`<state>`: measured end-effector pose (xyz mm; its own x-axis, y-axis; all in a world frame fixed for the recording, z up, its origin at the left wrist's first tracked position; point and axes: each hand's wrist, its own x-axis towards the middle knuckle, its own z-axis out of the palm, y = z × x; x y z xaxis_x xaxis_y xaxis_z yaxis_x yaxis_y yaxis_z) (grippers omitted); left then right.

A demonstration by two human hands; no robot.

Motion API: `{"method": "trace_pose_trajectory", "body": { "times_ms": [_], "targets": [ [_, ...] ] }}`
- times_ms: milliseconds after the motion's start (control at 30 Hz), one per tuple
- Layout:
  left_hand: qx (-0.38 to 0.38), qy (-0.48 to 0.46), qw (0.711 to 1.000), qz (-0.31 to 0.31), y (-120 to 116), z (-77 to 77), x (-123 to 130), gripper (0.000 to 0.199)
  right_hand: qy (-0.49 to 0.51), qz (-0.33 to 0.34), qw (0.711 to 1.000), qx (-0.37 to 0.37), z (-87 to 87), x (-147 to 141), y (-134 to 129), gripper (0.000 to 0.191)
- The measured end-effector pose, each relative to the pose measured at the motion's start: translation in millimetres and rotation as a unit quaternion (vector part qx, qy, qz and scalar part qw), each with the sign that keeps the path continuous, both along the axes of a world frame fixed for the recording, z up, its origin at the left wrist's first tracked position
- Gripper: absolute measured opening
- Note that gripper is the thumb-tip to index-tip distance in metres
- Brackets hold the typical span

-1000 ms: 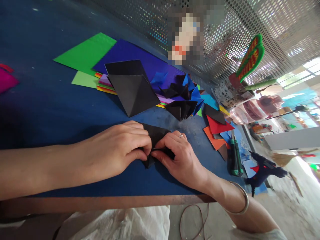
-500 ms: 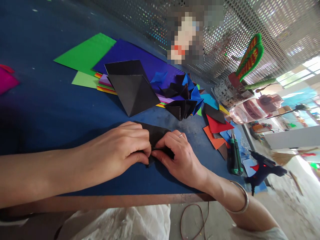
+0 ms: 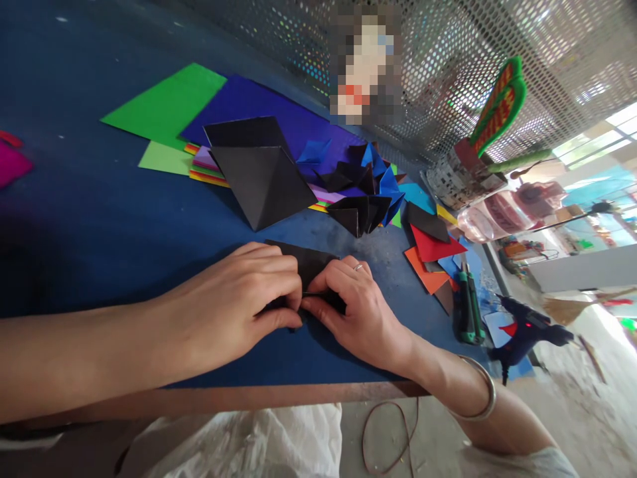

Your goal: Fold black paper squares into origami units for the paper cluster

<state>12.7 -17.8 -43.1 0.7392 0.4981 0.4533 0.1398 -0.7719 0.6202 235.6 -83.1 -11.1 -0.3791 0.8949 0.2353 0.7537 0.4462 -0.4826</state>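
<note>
In the head view, a black paper (image 3: pixel 309 252) is pinched between thumb and fingers by both the left hand (image 3: pixel 263 285) and the right hand (image 3: pixel 355 309), near the worktop's (image 3: pixel 164 229) front edge. Beyond it, a folded black sheet (image 3: pixel 263 189) is laid over a paper stack (image 3: pixel 210 177).

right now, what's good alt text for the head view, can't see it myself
A person's left hand and right hand grip folded black paper over a blue tabletop. Beyond lie another folded black paper sheet and small black and blue folded paper pieces; to the right are a green and black utility knife and a dark blue glue gun.
</note>
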Motion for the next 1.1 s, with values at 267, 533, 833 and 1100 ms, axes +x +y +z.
{"method": "trace_pose_trajectory", "body": {
  "times_ms": [267,533,833,1100],
  "targets": [
    [0.013,0.007,1.0,-0.011,1.9,-2.9,-2.0,0.021,0.001,-0.004,1.0,-0.003,0.4,-0.5,-0.2,0.016],
    [0.02,0.006,1.0,-0.02,4.4,-4.1,-3.0,0.02,0.004,-0.003,1.0,-0.004,0.4,0.0,-0.2,0.015],
    [0.055,0.011,0.998,0.009,-3.8,-0.9,-3.3,0.016,-0.001,-0.008,1.0,-0.021,1.9,0.7,0.1,0.014],
    [-0.007,-0.008,1.0,-0.011,4.0,-3.9,-2.6,0.017,-0.004,-0.008,1.0,-0.028,0.8,1.1,0.7,0.013]
  ]
}}
